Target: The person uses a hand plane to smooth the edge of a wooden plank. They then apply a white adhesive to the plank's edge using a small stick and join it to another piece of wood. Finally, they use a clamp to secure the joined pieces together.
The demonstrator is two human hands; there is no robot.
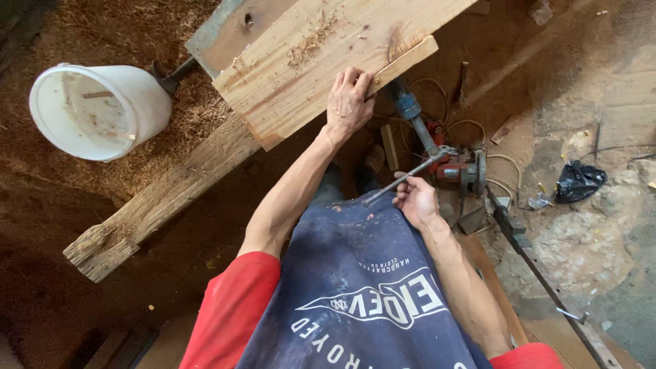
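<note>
We look down on a dirt floor (82, 225) strewn with sawdust, a rough beam (157, 201) lying across it. A pale plank (321, 61) rests above. The white bucket (96, 109) lies tipped — only scraps inside. Our left hand (348, 102) curls over the plank's edge; our right hand (415, 199) closes around a metal rod (400, 181) — a clamp's handle.
</note>
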